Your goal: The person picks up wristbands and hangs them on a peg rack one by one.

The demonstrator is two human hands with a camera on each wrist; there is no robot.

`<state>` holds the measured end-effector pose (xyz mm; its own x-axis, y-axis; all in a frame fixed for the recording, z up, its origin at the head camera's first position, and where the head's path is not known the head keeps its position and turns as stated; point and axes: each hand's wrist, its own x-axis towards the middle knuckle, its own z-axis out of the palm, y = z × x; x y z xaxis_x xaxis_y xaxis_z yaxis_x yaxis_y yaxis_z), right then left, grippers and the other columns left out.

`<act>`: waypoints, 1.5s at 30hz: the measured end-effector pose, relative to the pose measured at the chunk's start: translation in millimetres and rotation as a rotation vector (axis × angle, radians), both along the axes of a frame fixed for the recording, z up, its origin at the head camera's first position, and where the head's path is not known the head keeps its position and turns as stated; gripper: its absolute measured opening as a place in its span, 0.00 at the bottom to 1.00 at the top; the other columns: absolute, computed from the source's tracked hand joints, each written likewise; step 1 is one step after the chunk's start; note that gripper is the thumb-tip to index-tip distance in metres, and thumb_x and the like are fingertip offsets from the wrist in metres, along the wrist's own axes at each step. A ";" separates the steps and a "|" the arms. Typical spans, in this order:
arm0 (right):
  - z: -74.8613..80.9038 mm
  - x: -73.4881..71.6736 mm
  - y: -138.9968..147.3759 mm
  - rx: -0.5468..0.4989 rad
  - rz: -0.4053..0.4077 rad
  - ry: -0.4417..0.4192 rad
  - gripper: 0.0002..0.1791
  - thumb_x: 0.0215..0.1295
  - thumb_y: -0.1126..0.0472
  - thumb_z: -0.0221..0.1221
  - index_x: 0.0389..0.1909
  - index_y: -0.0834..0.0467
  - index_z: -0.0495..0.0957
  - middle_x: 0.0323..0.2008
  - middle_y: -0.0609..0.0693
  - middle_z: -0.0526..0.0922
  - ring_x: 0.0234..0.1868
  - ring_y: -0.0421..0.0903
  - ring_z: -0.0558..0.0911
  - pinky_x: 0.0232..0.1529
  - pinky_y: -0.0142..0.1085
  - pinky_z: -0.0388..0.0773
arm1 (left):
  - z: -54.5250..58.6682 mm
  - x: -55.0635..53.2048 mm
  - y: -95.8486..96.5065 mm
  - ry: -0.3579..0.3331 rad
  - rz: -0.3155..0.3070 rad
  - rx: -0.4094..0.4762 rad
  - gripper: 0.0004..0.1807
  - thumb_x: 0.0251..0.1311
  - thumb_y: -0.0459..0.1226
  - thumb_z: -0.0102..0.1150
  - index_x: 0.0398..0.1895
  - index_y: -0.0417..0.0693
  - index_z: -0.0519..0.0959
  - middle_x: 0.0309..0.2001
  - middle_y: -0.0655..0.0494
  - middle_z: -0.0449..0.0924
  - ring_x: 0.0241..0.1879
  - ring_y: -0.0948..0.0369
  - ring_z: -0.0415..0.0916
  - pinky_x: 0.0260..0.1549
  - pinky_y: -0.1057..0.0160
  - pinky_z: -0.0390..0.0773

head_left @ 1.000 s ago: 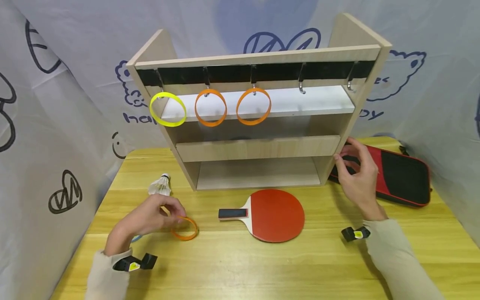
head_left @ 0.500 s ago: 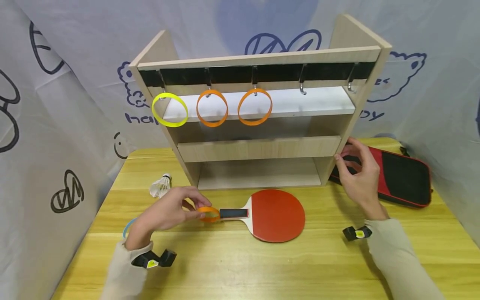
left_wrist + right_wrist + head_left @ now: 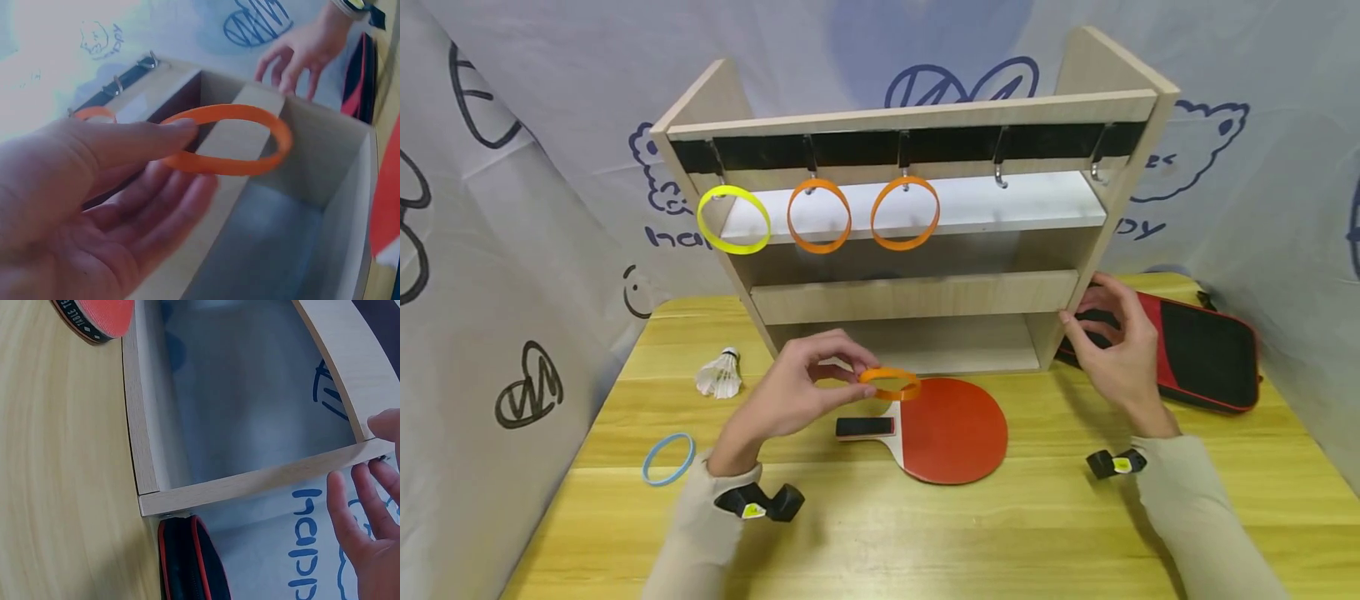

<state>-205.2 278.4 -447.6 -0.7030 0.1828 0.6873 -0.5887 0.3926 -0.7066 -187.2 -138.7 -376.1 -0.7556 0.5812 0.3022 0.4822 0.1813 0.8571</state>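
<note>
Between thumb and fingers, my left hand (image 3: 808, 379) pinches an orange silicone wristband (image 3: 891, 395), held in the air over the red table tennis paddle (image 3: 955, 433). The left wrist view shows this wristband (image 3: 278, 140) stretching out beyond the fingertips. My right hand (image 3: 1116, 354) holds the side panel of a wooden rack (image 3: 917, 298), its thumb at the front edge and fingers along the outer side. On the rack's hooks hang a yellow wristband (image 3: 735, 248) and two orange ones. The two hooks at the right, including this hook (image 3: 1000, 177), carry nothing.
A blue wristband (image 3: 646, 471) and a white shuttlecock (image 3: 720, 375) lie on the wooden table (image 3: 880, 542) at the left. Behind my right hand lies a black and red zip case (image 3: 1210, 354), beside the rack. A white patterned cloth (image 3: 550, 208) hangs behind.
My left hand has lifted the orange wristband off the table and carried it right and towards the rack. The blue wristband has come into full view. The right hand stays in place.
</note>
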 end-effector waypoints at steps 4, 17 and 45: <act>0.6 -0.1 1.3 -0.024 0.025 -0.025 0.36 0.61 0.82 0.68 0.72 0.67 0.75 0.51 0.36 0.84 0.50 0.34 0.84 0.47 0.17 0.83 | 5.2 -2.1 13.9 -0.020 0.009 0.178 0.15 0.61 0.21 0.74 0.50 0.36 0.87 0.47 0.47 0.86 0.44 0.59 0.85 0.50 0.60 0.92; -2.2 -0.8 6.0 -0.057 0.027 -0.051 0.35 0.62 0.83 0.68 0.72 0.68 0.76 0.50 0.36 0.86 0.48 0.35 0.85 0.43 0.17 0.83 | 17.9 -3.4 66.2 0.056 0.065 0.573 0.21 0.60 0.22 0.76 0.53 0.21 0.79 0.47 0.54 0.85 0.45 0.63 0.86 0.51 0.57 0.92; 0.0 1.0 -2.2 -0.039 -0.041 -0.037 0.35 0.61 0.83 0.68 0.71 0.67 0.78 0.48 0.33 0.85 0.47 0.32 0.84 0.43 0.15 0.81 | 60.7 -20.1 161.8 0.340 0.247 0.839 0.21 0.56 0.15 0.72 0.54 0.19 0.78 0.46 0.25 0.78 0.45 0.66 0.85 0.48 0.50 0.93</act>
<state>-204.2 276.3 -447.6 -0.7194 0.2382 0.6524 -0.5456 0.3874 -0.7431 -207.3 23.1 -315.4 -0.6230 -0.0916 0.7768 0.7609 -0.3014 0.5746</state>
